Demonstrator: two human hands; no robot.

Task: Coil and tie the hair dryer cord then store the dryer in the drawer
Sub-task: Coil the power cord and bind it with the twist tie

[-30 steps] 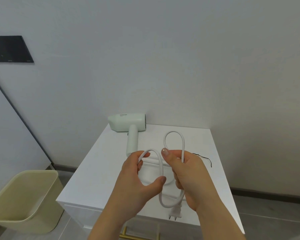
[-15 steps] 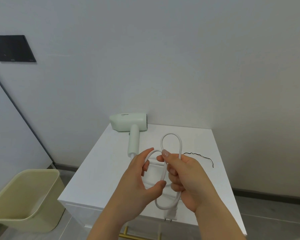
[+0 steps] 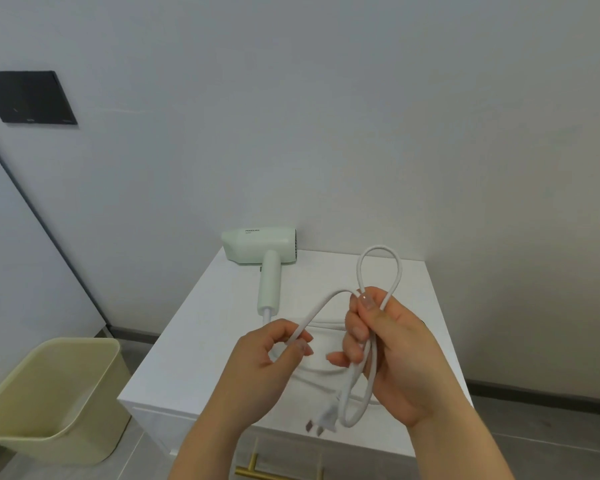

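A pale green hair dryer (image 3: 261,249) lies at the back of the white cabinet top (image 3: 201,344), handle pointing toward me. Its white cord (image 3: 397,268) runs from the handle to my hands. My right hand (image 3: 392,355) grips several gathered cord loops; one loop sticks up above the fist and another hangs below. The plug (image 3: 324,419) dangles under that hand. My left hand (image 3: 264,362) pinches a single strand of the cord to the left of the bundle.
A beige plastic bin (image 3: 52,396) stands on the floor left of the cabinet. A gold drawer handle (image 3: 253,467) shows on the cabinet front below my arms. A dark panel (image 3: 28,97) hangs on the wall at upper left.
My hands have moved apart: the left slid left along a strand, the right lifted the loop bundle, and the plug now hangs free in front of the cabinet edge.
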